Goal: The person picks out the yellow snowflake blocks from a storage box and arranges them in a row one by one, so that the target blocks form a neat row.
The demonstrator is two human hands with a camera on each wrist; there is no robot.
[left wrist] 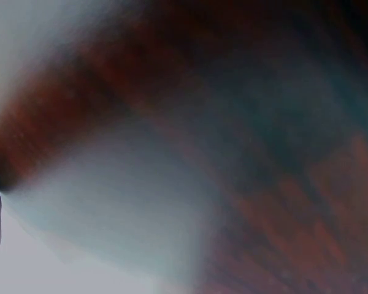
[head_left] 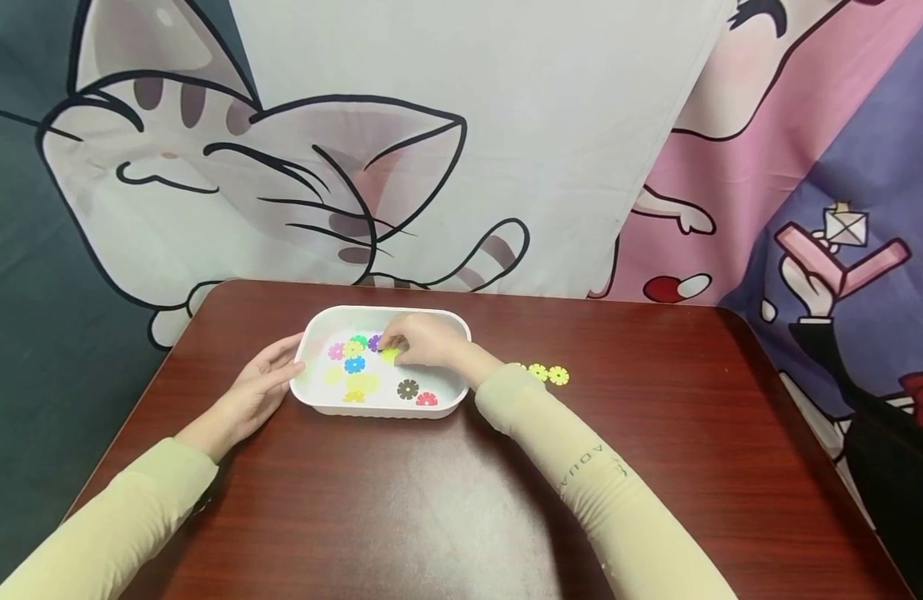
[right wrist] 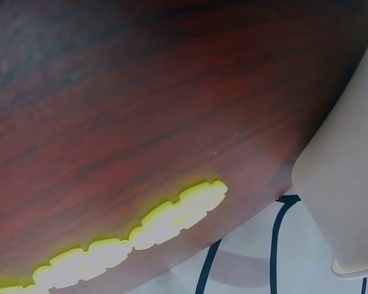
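A white tray [head_left: 386, 411] stands toward the back of the table and holds several flower-shaped plastic discs. My left hand [head_left: 254, 390] grips its left end, the thumb on the rim. My right hand [head_left: 427, 340] reaches in over the right side; its thumb and index finger pinch a yellow disc [head_left: 389, 356], partly hidden by the hand. Close by lies a purple disc [head_left: 374, 342]. Also in the tray are a blue disc [head_left: 354, 364], a dark disc [head_left: 407, 389] and a red disc [head_left: 427, 399]. The left wrist view is too blurred to show the grip.
Right of the tray, a row of joined yellow discs [head_left: 547, 374] lies on the brown table [head_left: 656, 433], partly behind the right sleeve. These discs [right wrist: 172, 223] also show in the right wrist view, near the tray wall [right wrist: 340, 165]. A cartoon cloth [head_left: 551, 150] hangs behind the table.
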